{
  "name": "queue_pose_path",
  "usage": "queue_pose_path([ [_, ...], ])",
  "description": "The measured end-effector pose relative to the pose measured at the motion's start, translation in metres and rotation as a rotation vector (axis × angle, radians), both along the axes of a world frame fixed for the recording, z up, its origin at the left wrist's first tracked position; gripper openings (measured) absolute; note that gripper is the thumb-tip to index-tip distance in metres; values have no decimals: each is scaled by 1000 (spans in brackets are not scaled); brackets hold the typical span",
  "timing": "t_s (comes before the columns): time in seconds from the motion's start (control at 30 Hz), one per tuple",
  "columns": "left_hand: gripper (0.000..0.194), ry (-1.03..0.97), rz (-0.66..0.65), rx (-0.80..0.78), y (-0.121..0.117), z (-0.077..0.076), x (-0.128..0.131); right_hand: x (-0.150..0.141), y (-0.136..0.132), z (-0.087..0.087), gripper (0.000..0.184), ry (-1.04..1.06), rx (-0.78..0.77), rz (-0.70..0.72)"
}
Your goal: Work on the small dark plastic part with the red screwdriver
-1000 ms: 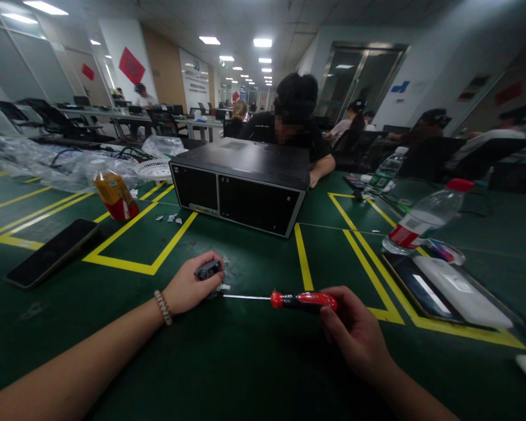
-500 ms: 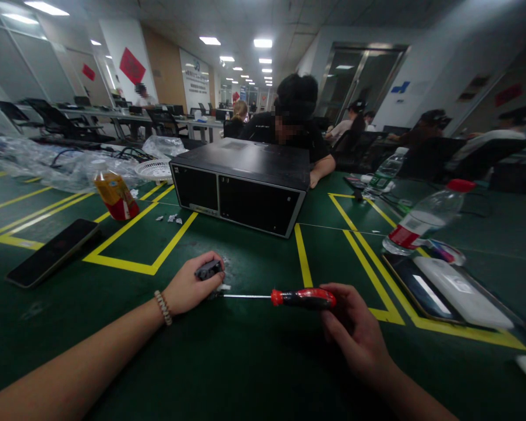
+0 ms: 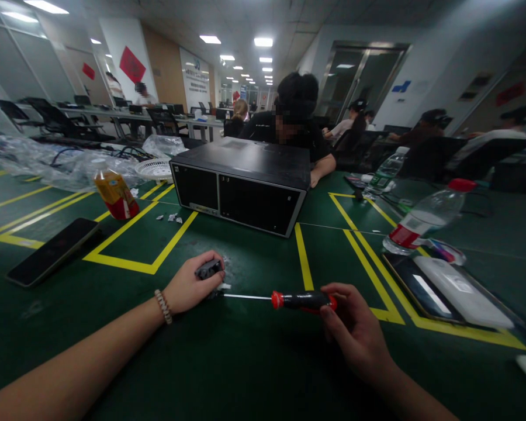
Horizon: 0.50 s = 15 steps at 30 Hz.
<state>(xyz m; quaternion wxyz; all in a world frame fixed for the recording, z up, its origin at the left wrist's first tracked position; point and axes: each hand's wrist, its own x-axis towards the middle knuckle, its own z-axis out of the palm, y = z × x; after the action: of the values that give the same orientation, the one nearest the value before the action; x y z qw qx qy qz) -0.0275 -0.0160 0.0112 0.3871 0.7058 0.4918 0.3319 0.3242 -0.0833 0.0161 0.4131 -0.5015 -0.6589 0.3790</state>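
Note:
My left hand [image 3: 196,283] is closed around a small dark grey block-like part [image 3: 209,269] low over the green table [image 3: 254,374]. What that part is I cannot make out. A screwdriver [image 3: 304,300] with a red and black handle lies level, its thin shaft pointing left. The shaft's tip meets the area beneath my left fingers, where a bit of white shows; the exact contact is hidden. My right hand [image 3: 355,330] pinches the end of the handle between thumb and fingers.
Beyond my hands stands a black computer case [image 3: 254,199], a person [image 3: 284,123] behind it. A tilted phone [image 3: 52,251] and an orange drink bottle [image 3: 115,193] are left. To the right are a red-capped bottle [image 3: 429,216], a phone [image 3: 425,289] and a white slab [image 3: 464,292].
The screwdriver's handle has turned about its axis, showing more black on top. My right fingers have shifted slightly on its end. My left hand stays where it was.

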Motion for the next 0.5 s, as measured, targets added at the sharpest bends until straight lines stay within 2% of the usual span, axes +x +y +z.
queue_pose_path([
  [0.17, 16, 5, 8, 19, 0, 0, 1, 2, 0, -2, 35, -33, 32, 20],
  [0.5, 15, -2, 9, 35, -2, 3, 3, 0, 2, -2, 30, 2, -54, -22],
])
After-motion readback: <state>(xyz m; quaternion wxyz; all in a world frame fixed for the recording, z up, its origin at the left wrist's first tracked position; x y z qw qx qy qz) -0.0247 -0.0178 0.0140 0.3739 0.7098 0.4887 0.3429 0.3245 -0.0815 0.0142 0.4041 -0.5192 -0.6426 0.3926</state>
